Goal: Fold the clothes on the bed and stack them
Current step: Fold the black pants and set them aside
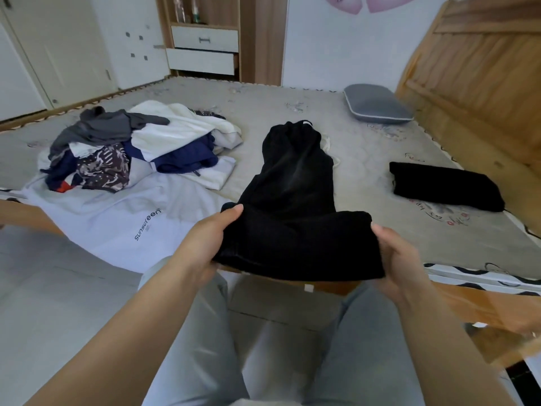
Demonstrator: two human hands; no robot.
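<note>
A long black garment [295, 183] lies stretched away from me on the bed [366, 142], its near end lifted off the mattress edge. My left hand [205, 244] grips the near left corner, thumb on top. My right hand [401, 259] grips the near right corner in the same way. A folded black garment [445, 186] rests on the bed to the right. At the left sits a heap of unfolded clothes [131, 145], grey, white, navy and patterned, on top of a pale lilac garment [117, 212] printed with "sunscreen".
A grey pillow [377, 104] lies at the far right by the wooden headboard [474, 83]. Beyond the bed stand a wooden shelf unit with white drawers [205, 51] and a white door [58, 54]. The bed's wooden frame edge [468, 303] runs just in front of my legs.
</note>
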